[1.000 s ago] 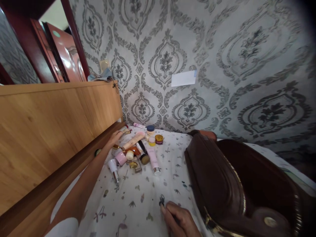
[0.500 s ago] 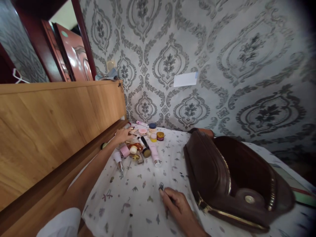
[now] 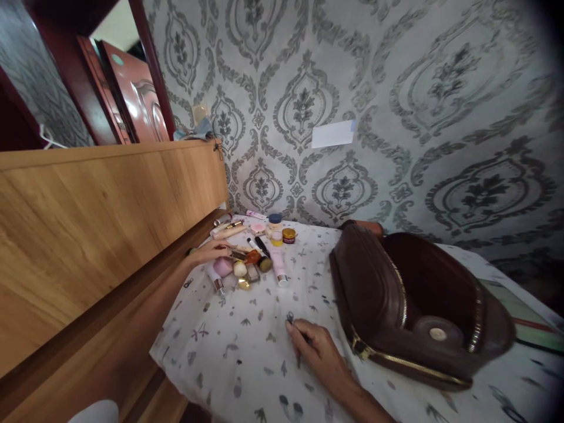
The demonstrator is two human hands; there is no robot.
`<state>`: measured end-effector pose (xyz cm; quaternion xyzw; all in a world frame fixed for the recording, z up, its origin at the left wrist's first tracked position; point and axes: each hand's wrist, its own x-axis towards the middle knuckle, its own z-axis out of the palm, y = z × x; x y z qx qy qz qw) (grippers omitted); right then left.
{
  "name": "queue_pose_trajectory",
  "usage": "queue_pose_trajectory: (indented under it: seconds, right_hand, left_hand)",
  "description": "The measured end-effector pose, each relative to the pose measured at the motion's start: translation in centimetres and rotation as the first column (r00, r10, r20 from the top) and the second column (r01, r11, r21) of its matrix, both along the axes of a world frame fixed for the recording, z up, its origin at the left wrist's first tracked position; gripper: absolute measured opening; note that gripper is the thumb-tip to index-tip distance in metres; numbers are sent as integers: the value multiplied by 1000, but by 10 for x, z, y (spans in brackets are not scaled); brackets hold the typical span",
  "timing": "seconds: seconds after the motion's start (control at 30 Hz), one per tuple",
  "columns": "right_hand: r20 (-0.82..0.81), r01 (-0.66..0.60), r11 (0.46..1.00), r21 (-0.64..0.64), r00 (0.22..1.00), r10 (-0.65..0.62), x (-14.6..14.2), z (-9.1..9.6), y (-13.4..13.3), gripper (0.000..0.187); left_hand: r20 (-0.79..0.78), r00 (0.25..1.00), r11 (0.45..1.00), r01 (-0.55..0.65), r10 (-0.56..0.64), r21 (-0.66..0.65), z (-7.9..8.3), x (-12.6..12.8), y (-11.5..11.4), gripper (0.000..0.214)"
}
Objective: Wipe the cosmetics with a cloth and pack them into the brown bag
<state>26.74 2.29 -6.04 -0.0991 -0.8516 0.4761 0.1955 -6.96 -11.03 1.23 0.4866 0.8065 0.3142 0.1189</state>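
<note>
My left hand [image 3: 212, 251] reaches to the left side of a cluster of cosmetics, fingers extended, tips touching a dark flat item [image 3: 238, 255]. Around it lie a pink rounded item [image 3: 223, 268], a pale tube with a silver cap [image 3: 215, 278], a cream-coloured round piece [image 3: 239, 269], a makeup brush [image 3: 264, 262] and a pink tube [image 3: 278, 267]. My right hand [image 3: 318, 351] rests on the patterned cloth [image 3: 255, 364], left of the brown bag [image 3: 368, 282]. Its thumb and fingers are pinched together around something thin and dark, mostly hidden.
The bag gapes open with its gold zip undone. Behind the cluster stand a blue-lidded jar [image 3: 275, 220], a gold-lidded jar [image 3: 288, 235] and a pink compact [image 3: 258, 229]. A wooden board [image 3: 114, 205] borders the left; a patterned wall [image 3: 304, 117] rises behind.
My left hand has shifted back from the far cosmetics toward the nearer ones, uncovering slim items behind it. My right hand keeps its pinch. The view has shifted slightly.
</note>
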Motion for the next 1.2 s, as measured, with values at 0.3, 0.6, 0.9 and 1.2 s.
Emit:
queue_pose_trajectory:
  seconds: [0.3,0.6,0.9,1.2]
  right_hand:
    - [-8,-7,999,-35,1000,6,-2,-5,1,54]
    - [-46,-38,881,-471,999,19,-1,3,1,50]
    - [-40,15,445,-895,993,-113,-5,10,-3,48]
    - [3,54,330,-942,988,-153,-8,11,1,45]
  left_hand:
    - [-133,960,950,-210,245,232,-24,53,-35,43]
    - [-467,876,884,120,119,451,-39,167,-23,55]
    - [-769,593,914,405,-240,27,-45,197,-24,69]
    - [-438,485,636,-700,757,324,-89,162,-196,41]
